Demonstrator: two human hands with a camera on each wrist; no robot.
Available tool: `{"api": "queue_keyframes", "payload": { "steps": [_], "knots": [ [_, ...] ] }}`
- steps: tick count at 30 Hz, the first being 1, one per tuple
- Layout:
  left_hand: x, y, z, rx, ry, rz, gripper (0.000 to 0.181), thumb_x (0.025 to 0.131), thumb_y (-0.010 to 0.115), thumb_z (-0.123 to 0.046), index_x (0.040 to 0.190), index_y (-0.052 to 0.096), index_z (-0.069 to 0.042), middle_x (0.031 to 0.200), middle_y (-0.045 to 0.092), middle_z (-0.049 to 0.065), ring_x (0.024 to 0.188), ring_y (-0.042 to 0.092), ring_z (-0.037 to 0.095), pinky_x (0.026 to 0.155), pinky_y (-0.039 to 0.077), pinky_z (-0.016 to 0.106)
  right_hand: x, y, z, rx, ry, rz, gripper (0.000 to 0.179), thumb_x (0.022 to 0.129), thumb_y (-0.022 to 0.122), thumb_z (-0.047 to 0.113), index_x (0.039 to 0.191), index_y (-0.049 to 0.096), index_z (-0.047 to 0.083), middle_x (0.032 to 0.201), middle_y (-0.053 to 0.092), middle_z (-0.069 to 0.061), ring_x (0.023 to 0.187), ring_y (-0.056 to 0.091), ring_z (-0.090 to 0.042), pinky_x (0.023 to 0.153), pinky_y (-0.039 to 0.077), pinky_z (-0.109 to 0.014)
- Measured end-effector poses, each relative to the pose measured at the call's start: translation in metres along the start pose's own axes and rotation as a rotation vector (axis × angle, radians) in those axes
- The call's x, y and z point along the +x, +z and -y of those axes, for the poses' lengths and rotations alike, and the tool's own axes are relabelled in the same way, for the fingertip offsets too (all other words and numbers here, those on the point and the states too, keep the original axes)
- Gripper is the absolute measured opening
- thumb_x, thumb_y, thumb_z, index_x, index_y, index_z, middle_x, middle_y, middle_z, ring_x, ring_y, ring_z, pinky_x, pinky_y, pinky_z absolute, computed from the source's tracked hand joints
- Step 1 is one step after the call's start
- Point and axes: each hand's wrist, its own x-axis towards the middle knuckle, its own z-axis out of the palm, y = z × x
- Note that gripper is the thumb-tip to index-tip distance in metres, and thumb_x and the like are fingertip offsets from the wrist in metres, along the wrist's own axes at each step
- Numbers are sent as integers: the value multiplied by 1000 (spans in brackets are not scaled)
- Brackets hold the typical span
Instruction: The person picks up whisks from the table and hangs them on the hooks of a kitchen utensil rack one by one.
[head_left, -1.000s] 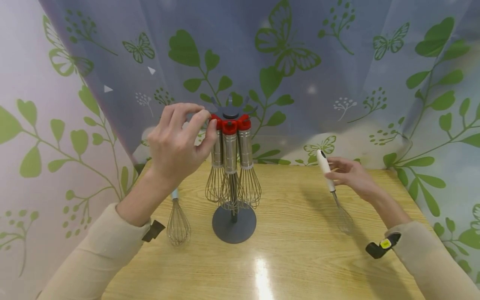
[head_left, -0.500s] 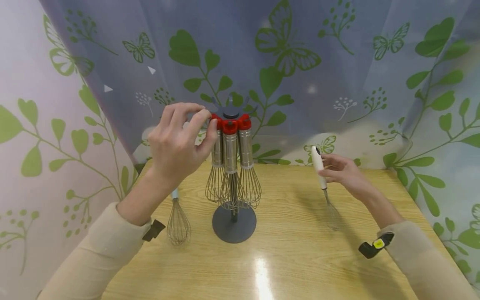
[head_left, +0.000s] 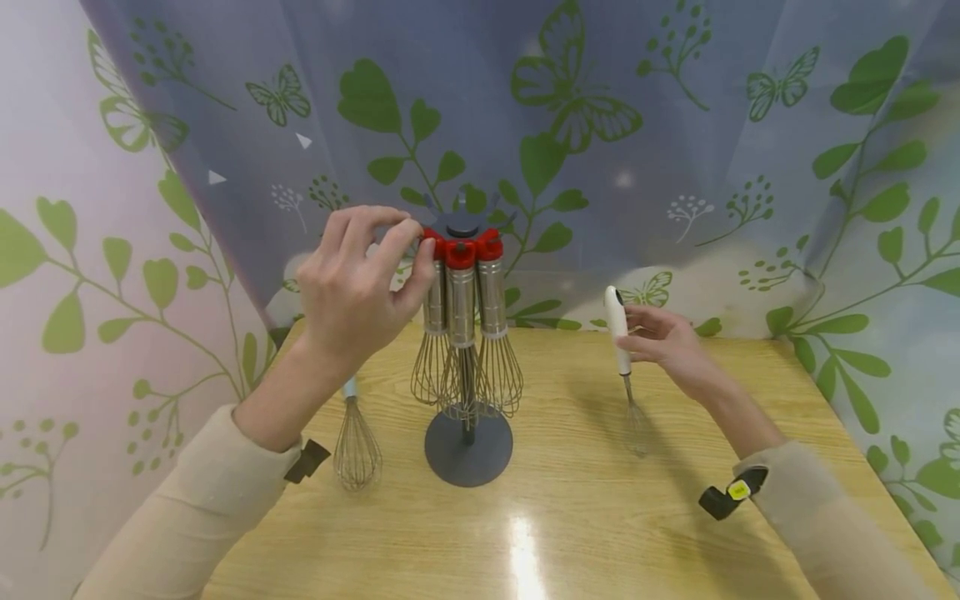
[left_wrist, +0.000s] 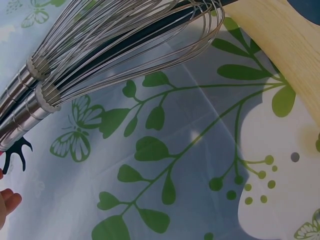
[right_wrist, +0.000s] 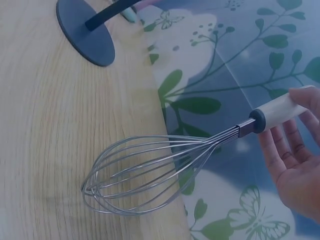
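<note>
White-handled whisk [head_left: 622,358] pinched in the right hand [head_left: 671,346], well apart from the whisk stand [head_left: 487,458]

The step in hand looks like the approach before hanging: the white-handled whisk is to the right of the whisk stand, its handle gripped between thumb and fingertips. The handle is up, the wires point down, and the top leans slightly toward the stand. Whether the wire tip touches the table [head_left: 555,508] is hard to tell.

At the stand's upper left, the left hand [head_left: 360,279] has thumb and forefinger close together by the leftmost of three red-topped steel whisks [head_left: 461,304], which hang on the stand's near side; I cannot tell whether they pinch anything. Left of the stand, a pale-blue-handled whisk [head_left: 356,446] rests on the table.

Hanging the white one would call for raising its handle to the stand's top, lining up the dark spot near its end, perhaps a hanging hole, with a bare hook [head_left: 462,201], while the left hand steadies the stand against turning.
</note>
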Motion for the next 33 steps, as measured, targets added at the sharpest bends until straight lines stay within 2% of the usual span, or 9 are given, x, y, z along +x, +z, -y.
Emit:
{"api": "queue_keyframes", "payload": {
  "steps": [7, 15, 23, 27, 33],
  "knots": [
    [-1, 2, 1, -6, 3, -35, 9, 91, 68, -14, 94, 73, -7, 94, 74, 12, 86, 69, 34, 42, 47, 43, 4, 12, 6, 32, -20, -15, 62, 101, 69, 11, 157, 43, 0, 118, 67, 15, 109, 68, -4, 87, 64, -28],
    [-1, 3, 1, -8, -2, -38, 9, 91, 68, -14, 94, 73, -7, 95, 74, 13, 86, 69, 35, 40, 45, 43, 10, 29, 17, 78, -52, -25, 60, 99, 70, 7, 154, 47, 1, 118, 68, 11, 107, 69, -6, 87, 64, -27],
    [-2, 3, 1, -6, -2, -31, 10, 92, 68, -15, 93, 73, -6, 94, 74, 13, 86, 69, 35, 41, 46, 42, 13, 44, 28, 177, -120, -11, 43, 96, 74, 6, 136, 65, 20, 115, 71, 8, 103, 70, -10, 84, 64, -28],
    [-1, 3, 1, -8, -5, -32, 10, 93, 67, -15, 94, 73, -7, 95, 74, 13, 85, 69, 35, 41, 45, 43, 14, 51, 34, 206, -145, -13, 43, 96, 73, 3, 133, 67, 21, 114, 72, 9, 102, 71, -10, 83, 64, -27],
    [-2, 4, 1, -10, -5, -31, 11, 92, 68, -15, 94, 73, -6, 95, 74, 14, 84, 69, 35, 42, 46, 42, 14, 60, 44, 237, -140, -19, 44, 94, 72, -3, 126, 69, 27, 113, 72, 6, 100, 72, -9, 82, 64, -26]
  ]
}}
